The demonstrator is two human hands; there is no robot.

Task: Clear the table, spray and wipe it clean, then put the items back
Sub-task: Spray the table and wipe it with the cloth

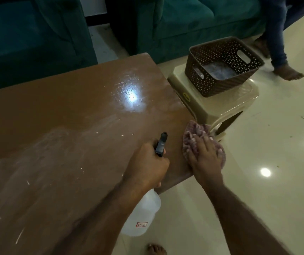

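Gripping the clear plastic spray bottle [141, 216] with its dark nozzle toward 12 o'clock, your left hand [147, 162] wraps its neck; your right hand [205, 155] presses spread fingers on the mauve fluffy cloth [193, 133] at the brown table's [64, 135] 4 o'clock edge.

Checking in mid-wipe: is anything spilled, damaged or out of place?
Nothing alarming. The table shows wet droplets and streaks, expected after spraying, plus pale scratch-like marks. The basket sits skewed on the stool.

Lower centre: left grip [147, 163] clasped around clear plastic spray bottle with dark nozzle [143, 216]. Just right: right grip [205, 159] flat on mauve woolly cloth [193, 134] at brown wooden table [64, 126] edge, surface streaked wet.
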